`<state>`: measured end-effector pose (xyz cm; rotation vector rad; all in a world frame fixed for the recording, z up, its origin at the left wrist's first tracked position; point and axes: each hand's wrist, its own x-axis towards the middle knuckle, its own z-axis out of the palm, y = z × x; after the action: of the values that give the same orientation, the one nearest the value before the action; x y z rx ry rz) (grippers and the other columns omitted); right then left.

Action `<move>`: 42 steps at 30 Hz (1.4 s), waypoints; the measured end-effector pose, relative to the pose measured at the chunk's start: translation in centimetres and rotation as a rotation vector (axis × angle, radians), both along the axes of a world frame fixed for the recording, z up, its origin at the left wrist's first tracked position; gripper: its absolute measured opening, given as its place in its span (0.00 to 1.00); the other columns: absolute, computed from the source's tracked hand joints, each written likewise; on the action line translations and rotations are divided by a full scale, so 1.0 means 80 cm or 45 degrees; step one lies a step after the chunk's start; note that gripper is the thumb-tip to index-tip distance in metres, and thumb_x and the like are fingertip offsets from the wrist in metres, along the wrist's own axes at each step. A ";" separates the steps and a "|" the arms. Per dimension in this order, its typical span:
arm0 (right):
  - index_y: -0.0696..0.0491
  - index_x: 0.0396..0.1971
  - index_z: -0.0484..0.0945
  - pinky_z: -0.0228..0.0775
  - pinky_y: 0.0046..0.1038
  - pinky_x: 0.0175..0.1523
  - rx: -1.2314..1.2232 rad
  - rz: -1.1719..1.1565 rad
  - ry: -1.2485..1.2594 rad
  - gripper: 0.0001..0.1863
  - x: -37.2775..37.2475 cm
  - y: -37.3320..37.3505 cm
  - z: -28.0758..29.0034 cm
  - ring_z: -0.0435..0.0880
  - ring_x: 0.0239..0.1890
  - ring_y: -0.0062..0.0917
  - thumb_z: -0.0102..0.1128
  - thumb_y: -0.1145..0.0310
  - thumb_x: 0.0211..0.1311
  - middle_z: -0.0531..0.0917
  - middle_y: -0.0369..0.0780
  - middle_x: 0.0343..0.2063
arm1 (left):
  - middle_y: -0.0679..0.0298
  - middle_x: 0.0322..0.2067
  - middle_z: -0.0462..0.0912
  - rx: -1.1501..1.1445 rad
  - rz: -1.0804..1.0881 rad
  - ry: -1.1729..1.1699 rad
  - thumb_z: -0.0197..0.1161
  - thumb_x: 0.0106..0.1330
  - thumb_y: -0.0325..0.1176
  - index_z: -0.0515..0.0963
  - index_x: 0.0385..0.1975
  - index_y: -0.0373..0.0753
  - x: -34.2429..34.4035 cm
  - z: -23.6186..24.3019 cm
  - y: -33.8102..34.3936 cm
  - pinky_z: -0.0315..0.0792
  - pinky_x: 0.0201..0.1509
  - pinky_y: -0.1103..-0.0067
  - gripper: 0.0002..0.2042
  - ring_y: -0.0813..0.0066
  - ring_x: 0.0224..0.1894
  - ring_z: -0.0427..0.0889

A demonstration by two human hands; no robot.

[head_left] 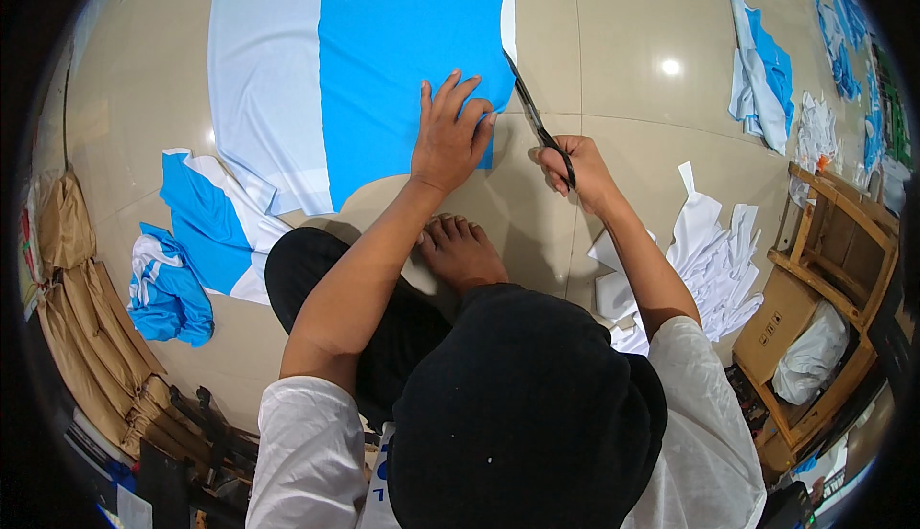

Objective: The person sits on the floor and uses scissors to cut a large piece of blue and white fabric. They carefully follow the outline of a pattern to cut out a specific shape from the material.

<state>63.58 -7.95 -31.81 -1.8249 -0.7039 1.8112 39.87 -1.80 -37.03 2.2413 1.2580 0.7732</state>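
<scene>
A large blue and white fabric panel point(407, 45) lies spread on the floor in front of me. My left hand point(448, 136) rests on its blue part near the right edge, thumb and index finger pinched together on the cloth and the other fingers fanned out. My right hand point(580, 170) grips black-handled scissors point(539, 126). Their blades point up and left, with the tips at the panel's right edge. Beside the tips, a narrow white strip point(509, 16) shows along a curved part of that edge.
Blue and white cut pieces point(216, 218) lie on the left, next to a crumpled blue bundle point(171, 285). White scraps point(704, 261) are heaped by my right forearm. A wooden frame point(824, 280) with a cardboard box point(774, 323) stands at right, brown cloth point(91, 328) at left.
</scene>
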 end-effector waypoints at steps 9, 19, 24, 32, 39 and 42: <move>0.54 0.23 0.78 0.57 0.21 0.18 -0.026 -0.029 0.002 0.16 -0.006 0.001 0.004 0.70 0.12 0.15 0.74 0.63 0.65 0.75 0.32 0.13 | 0.58 0.67 0.75 0.005 -0.001 0.002 0.62 0.81 0.38 0.78 0.48 0.45 0.000 -0.001 0.000 0.53 0.79 0.32 0.06 0.44 0.77 0.68; 0.53 0.23 0.79 0.60 0.20 0.19 -0.015 -0.049 0.015 0.16 -0.011 -0.004 0.002 0.70 0.12 0.13 0.74 0.63 0.68 0.76 0.31 0.13 | 0.59 0.69 0.73 0.000 0.007 0.042 0.64 0.79 0.39 0.78 0.48 0.48 0.001 -0.001 0.000 0.53 0.80 0.33 0.06 0.49 0.79 0.66; 0.53 0.22 0.77 0.57 0.21 0.18 0.001 -0.084 0.032 0.16 -0.015 -0.008 -0.002 0.70 0.11 0.14 0.73 0.65 0.67 0.76 0.33 0.13 | 0.59 0.69 0.73 0.005 0.008 0.032 0.64 0.79 0.39 0.78 0.48 0.48 0.001 -0.001 0.000 0.53 0.80 0.33 0.06 0.49 0.79 0.66; 0.53 0.23 0.77 0.57 0.21 0.17 0.006 -0.117 0.040 0.16 -0.020 -0.010 0.002 0.70 0.11 0.14 0.74 0.65 0.67 0.76 0.33 0.13 | 0.59 0.68 0.74 -0.005 0.011 0.033 0.64 0.80 0.39 0.77 0.48 0.48 0.000 -0.001 0.000 0.52 0.80 0.33 0.06 0.49 0.79 0.66; 0.54 0.23 0.77 0.56 0.21 0.17 -0.001 -0.142 0.044 0.16 -0.024 -0.013 0.002 0.69 0.11 0.14 0.74 0.65 0.67 0.76 0.33 0.13 | 0.60 0.68 0.74 -0.010 0.008 0.038 0.64 0.80 0.39 0.77 0.48 0.48 0.000 -0.001 0.000 0.52 0.81 0.33 0.06 0.49 0.79 0.66; 0.53 0.22 0.77 0.56 0.21 0.17 0.017 -0.149 0.056 0.17 -0.027 -0.014 0.003 0.69 0.11 0.15 0.74 0.65 0.67 0.76 0.33 0.13 | 0.60 0.69 0.73 -0.005 0.011 0.030 0.63 0.80 0.39 0.78 0.48 0.48 0.000 -0.001 0.000 0.52 0.81 0.34 0.06 0.49 0.79 0.66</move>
<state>61.43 -9.04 -31.60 -1.7743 -0.5788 1.7610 39.91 -1.80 -37.12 2.2500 1.2797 0.7490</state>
